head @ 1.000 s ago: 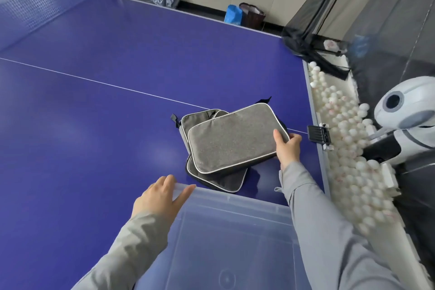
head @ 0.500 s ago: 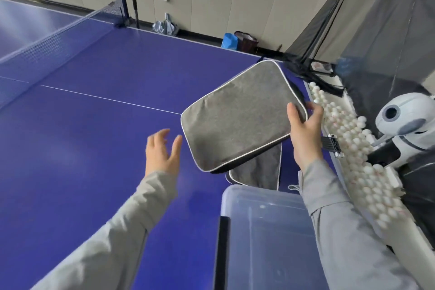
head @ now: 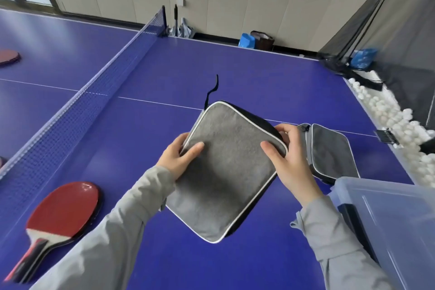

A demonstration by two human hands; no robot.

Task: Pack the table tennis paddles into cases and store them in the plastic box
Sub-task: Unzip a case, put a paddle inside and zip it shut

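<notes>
Head view: both grips hold a grey case over the blue worktop.
The left grip [head: 179,160] pinches the grey case [head: 230,172] at its left edge, thumb on the top face and fingers beneath; the right grip [head: 289,160] clasps the case's right corner, thumb on top and fingers curled over the black side. A second case [head: 329,153] lies flat on the worktop [head: 235,66] just right of the hands, near the clear plastic box [head: 388,219] at lower right. A red paddle [head: 63,209] lies at lower left beside the net [head: 94,101]. White balls [head: 400,125] line the worktop's right edge.
</notes>
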